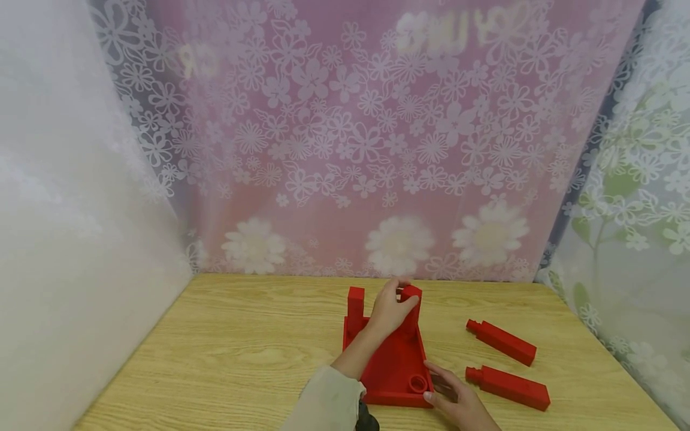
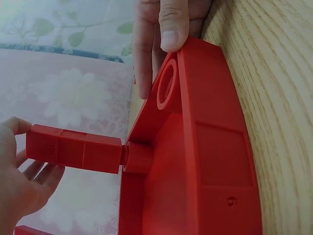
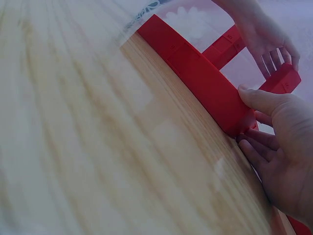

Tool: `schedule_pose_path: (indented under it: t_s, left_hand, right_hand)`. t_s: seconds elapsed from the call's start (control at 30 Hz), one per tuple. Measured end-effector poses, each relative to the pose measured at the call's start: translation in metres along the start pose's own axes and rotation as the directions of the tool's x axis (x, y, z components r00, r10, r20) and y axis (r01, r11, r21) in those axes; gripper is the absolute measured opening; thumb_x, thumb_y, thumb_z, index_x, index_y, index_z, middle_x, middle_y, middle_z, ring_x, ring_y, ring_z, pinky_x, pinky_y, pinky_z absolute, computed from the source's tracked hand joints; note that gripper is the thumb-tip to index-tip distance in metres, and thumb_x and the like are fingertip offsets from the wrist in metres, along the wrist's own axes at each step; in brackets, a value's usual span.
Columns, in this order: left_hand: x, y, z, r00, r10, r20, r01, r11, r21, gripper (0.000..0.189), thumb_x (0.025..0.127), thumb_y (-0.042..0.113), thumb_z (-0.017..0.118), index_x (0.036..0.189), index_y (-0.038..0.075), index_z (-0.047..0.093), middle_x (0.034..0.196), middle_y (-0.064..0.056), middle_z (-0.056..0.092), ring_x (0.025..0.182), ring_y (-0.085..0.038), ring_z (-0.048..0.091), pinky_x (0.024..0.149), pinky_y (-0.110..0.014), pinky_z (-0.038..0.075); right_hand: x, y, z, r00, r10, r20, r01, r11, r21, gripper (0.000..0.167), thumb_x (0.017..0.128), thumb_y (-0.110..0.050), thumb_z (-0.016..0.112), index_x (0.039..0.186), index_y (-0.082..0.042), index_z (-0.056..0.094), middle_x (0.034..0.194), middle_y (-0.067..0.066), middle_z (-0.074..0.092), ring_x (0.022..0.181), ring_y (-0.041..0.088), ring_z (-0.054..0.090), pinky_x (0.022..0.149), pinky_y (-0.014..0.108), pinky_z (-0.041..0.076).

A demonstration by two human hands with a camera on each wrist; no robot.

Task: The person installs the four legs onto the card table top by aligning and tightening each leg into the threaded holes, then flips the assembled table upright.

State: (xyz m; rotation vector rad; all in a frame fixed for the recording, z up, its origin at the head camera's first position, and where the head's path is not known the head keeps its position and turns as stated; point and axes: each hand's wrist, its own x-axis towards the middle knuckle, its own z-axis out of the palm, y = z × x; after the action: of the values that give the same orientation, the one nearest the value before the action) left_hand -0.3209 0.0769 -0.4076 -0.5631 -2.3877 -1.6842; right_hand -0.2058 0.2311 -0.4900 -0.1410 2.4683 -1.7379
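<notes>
Soft diffuse light, hazy tabletop [image 3: 102,132] glare

a yellowish wood-grain table [image 1: 242,341] meets a pink curtain [image 1: 323,149] patterned with white flowers; a pale wall [image 1: 81,209] stands left, a whitish leaf-printed curtain [image 1: 636,209] right.

Wood-grain desk [image 1: 242,353]: red tray [image 1: 393,362] placed midway between left and right edges; two red posts [image 1: 505,342] [image 1: 514,387] laid apart, nearer right edge.

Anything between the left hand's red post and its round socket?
Nothing visible: the red post, held by the left hand, meets the round socket. The right hand grips the red tray at its near corner, clear of both.
</notes>
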Motion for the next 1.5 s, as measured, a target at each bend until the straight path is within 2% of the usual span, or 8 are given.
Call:
schedule_pose_path:
  t_s: [0.2, 0.37, 0.6, 0.77, 0.97, 1.1, 1.3, 1.5]
  left_hand:
    - [0.0001, 0.002, -0.0016, 1.0, 0.017, 0.004, -0.018, 0.999, 0.045, 0.029, 0.091, 0.013, 0.054, 0.118, 0.016, 0.063, 0.12, -0.005, 0.052, 0.1, -0.018, 0.051, 0.077, -0.028, 0.047]
    - [-0.0008, 0.0029, -0.0004, 1.0, 0.018, 0.022, -0.019, 0.998, 0.051, 0.03, 0.094, 0.011, 0.045, 0.117, 0.016, 0.064, 0.117, -0.004, 0.052, 0.099, -0.018, 0.051, 0.08, -0.032, 0.046]
    - [-0.0026, 0.0006, 0.003, 0.999, 0.025, 0.035, -0.027, 0.999, 0.043, 0.03, 0.091, 0.027, 0.06, 0.119, 0.019, 0.062, 0.117, -0.002, 0.051, 0.098, -0.019, 0.053, 0.081, -0.029, 0.047]
    - [-0.0016, -0.0016, 0.0043, 0.999, 0.044, 0.028, -0.046, 0.997, 0.056, 0.035, 0.088, 0.027, 0.063, 0.122, 0.017, 0.06, 0.113, -0.004, 0.052, 0.099, -0.021, 0.053, 0.082, -0.03, 0.046]
    - [-0.0016, -0.0006, 0.0047, 0.999, -0.041, 0.008, 0.041, 0.999, -0.022, 0.042, 0.086, 0.031, 0.066, 0.121, 0.013, 0.051, 0.112, -0.002, 0.054, 0.1, -0.021, 0.055, 0.081, -0.03, 0.047]
    - [-0.0023, -0.0002, 0.0044, 0.998, -0.054, 0.014, 0.055, 0.998, -0.044, 0.039, 0.086, 0.027, 0.066, 0.119, 0.012, 0.05, 0.113, -0.002, 0.054, 0.103, -0.021, 0.054, 0.083, -0.031, 0.047]
    - [-0.0018, -0.0019, 0.0036, 0.999, -0.009, 0.032, 0.009, 1.0, -0.012, 0.033, 0.091, 0.02, 0.059, 0.123, 0.012, 0.055, 0.113, -0.002, 0.057, 0.1, -0.018, 0.055, 0.079, -0.028, 0.048]
    - [-0.0022, -0.0006, 0.0058, 0.999, -0.008, 0.049, 0.005, 0.999, 0.054, 0.032, 0.095, 0.016, 0.045, 0.122, 0.022, 0.06, 0.123, 0.0, 0.053, 0.108, -0.017, 0.051, 0.083, -0.033, 0.045]
  right_hand:
    - [0.0007, 0.0001, 0.0005, 1.0, 0.006, -0.001, -0.006, 1.0, -0.001, 0.069, 0.084, -0.033, 0.066, 0.137, 0.003, 0.039, 0.133, 0.027, 0.04, 0.113, 0.039, 0.048, 0.087, 0.045, 0.044]
    - [0.0002, 0.0025, -0.0003, 1.0, -0.024, 0.005, 0.024, 1.0, -0.002, 0.064, 0.087, -0.027, 0.065, 0.137, 0.003, 0.038, 0.133, 0.027, 0.04, 0.112, 0.039, 0.048, 0.087, 0.045, 0.044]
    - [0.0003, 0.0045, -0.0009, 0.999, -0.049, 0.018, 0.049, 0.999, 0.004, 0.061, 0.088, -0.024, 0.063, 0.137, 0.004, 0.038, 0.133, 0.027, 0.04, 0.112, 0.039, 0.048, 0.086, 0.044, 0.045]
    - [0.0008, 0.0038, -0.0006, 0.998, -0.051, 0.024, 0.051, 0.999, 0.001, 0.062, 0.089, -0.025, 0.062, 0.137, 0.004, 0.037, 0.133, 0.027, 0.04, 0.113, 0.038, 0.048, 0.085, 0.042, 0.046]
    - [0.0, 0.002, 0.0001, 0.999, -0.041, 0.008, 0.04, 0.999, 0.021, 0.063, 0.087, -0.025, 0.065, 0.136, 0.004, 0.038, 0.132, 0.028, 0.041, 0.112, 0.039, 0.049, 0.085, 0.043, 0.046]
    - [-0.0003, 0.002, 0.0001, 1.0, -0.026, 0.001, 0.026, 1.0, 0.008, 0.064, 0.086, -0.026, 0.065, 0.137, 0.003, 0.038, 0.133, 0.027, 0.041, 0.112, 0.039, 0.049, 0.085, 0.043, 0.046]
    - [0.0006, 0.002, 0.0004, 1.0, -0.012, -0.001, 0.012, 1.0, 0.007, 0.065, 0.086, -0.029, 0.065, 0.137, 0.002, 0.039, 0.133, 0.026, 0.041, 0.113, 0.039, 0.048, 0.086, 0.044, 0.045]
    - [-0.0003, 0.0019, -0.0003, 1.0, -0.024, 0.003, 0.024, 1.0, 0.001, 0.063, 0.087, -0.027, 0.064, 0.137, 0.003, 0.039, 0.133, 0.027, 0.04, 0.113, 0.039, 0.048, 0.087, 0.044, 0.045]
